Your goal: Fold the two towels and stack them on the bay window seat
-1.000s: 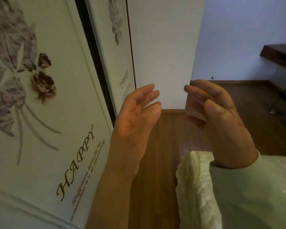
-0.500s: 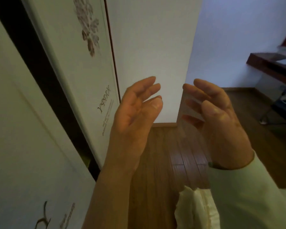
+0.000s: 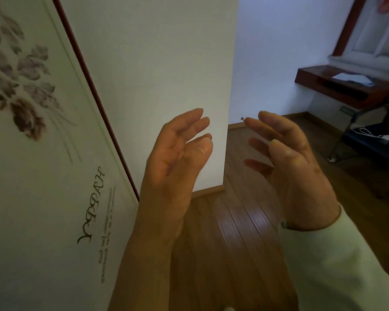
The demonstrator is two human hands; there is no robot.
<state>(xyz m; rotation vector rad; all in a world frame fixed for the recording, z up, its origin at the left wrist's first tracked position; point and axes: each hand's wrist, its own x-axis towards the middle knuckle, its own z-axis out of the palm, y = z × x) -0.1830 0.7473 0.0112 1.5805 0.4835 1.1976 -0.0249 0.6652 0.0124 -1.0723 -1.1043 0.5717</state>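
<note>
Pale cream sleeve (image 3: 337, 265) covers the right forearm at the bottom right; left forearm is bare. Both hands are raised mid-frame, palms turned toward each other, apart, not touching. Left hand (image 3: 177, 158): fingers loosely curved, thumb close to the fingertips, grip wide and holding nothing. Right hand (image 3: 294, 162): fingers spread and slightly bent, grip wide, also empty. Brown wood-plank floor (image 3: 229, 243) runs below and between the hands. On the left, a white panel (image 3: 43, 176) with a printed brown flower and mirrored "HAPPY" lettering, edged by a thin dark red strip (image 3: 94, 95). Beyond it, a plain white wall face (image 3: 157, 63) ends in a corner just behind the left hand's fingertips. Farther right, a bluish-white wall (image 3: 279, 52) with a wood baseboard. Far right, a dark wood ledge (image 3: 337, 88) below a window frame; a pale folded cloth (image 3: 353, 78) lies on it, blurred, cannot tell whether it is a towel. Below the ledge, a dark shape with white cords, unclear.
</note>
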